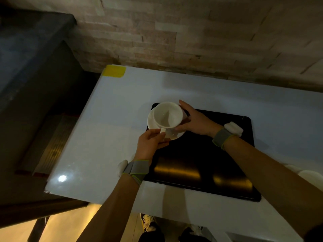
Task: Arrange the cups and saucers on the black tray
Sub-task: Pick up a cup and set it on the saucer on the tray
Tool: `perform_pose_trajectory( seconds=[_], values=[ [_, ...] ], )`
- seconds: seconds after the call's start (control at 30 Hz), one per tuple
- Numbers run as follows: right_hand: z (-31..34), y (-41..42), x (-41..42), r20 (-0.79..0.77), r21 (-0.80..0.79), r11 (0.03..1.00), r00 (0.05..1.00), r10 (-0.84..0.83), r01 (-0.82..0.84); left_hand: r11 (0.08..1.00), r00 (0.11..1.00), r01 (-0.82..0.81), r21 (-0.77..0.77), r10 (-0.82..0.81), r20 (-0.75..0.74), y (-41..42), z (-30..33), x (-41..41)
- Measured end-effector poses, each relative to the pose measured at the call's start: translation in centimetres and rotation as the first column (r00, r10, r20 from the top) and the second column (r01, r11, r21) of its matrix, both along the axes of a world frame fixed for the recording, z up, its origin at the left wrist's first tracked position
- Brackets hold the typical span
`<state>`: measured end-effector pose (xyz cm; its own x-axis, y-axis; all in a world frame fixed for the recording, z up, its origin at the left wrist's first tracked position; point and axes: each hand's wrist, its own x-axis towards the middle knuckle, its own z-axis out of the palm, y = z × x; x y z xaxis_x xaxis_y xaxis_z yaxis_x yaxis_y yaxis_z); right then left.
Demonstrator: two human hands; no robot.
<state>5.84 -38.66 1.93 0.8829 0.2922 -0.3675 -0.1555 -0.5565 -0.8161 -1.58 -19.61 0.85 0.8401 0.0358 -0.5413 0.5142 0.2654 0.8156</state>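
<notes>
A white cup (168, 114) sits on a white saucer (151, 123) at the far left corner of the black tray (201, 163). My left hand (150, 145) pinches the cup's handle, which points toward me. My right hand (195, 122) wraps around the cup's right side, fingers curled against its wall. Part of the saucer is hidden under the cup and my hands. The cup looks empty inside.
The tray lies on a white table (108, 119) with a yellow tape patch (114, 71) at its far left corner. White crockery (307, 175) peeks out behind my right forearm at the right edge. A brick wall runs behind; a dark counter stands left.
</notes>
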Motion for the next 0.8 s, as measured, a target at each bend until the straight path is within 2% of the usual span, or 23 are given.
perform_pose_trajectory(
  seconds=[0.17, 0.43, 0.57, 0.8],
  values=[
    [0.8, -0.7, -0.7, 0.010, 0.030, 1.000, 1.000, -0.004, 0.004, 0.999, 0.999, -0.038, 0.027, 0.037, 0.025, -0.1, -0.2, -0.6],
    [2.1, -1.5, -2.6, 0.097, 0.043, 0.994, 0.990, -0.101, 0.098, 0.971, 0.988, -0.156, 0.181, 0.150, 0.042, -0.1, 0.4, -1.6],
    [2.4, -2.0, -3.1, 0.135, 0.034, 0.988, 0.978, -0.156, 0.153, 0.972, 0.989, -0.105, 0.210, 0.081, 0.121, -0.6, 1.7, -2.1],
    [4.0, -4.2, -5.3, 0.159, 0.107, 0.959, 0.948, -0.276, 0.261, 0.980, 0.981, -0.002, 0.198, -0.036, 0.188, -2.7, 3.9, -1.3]
  ],
)
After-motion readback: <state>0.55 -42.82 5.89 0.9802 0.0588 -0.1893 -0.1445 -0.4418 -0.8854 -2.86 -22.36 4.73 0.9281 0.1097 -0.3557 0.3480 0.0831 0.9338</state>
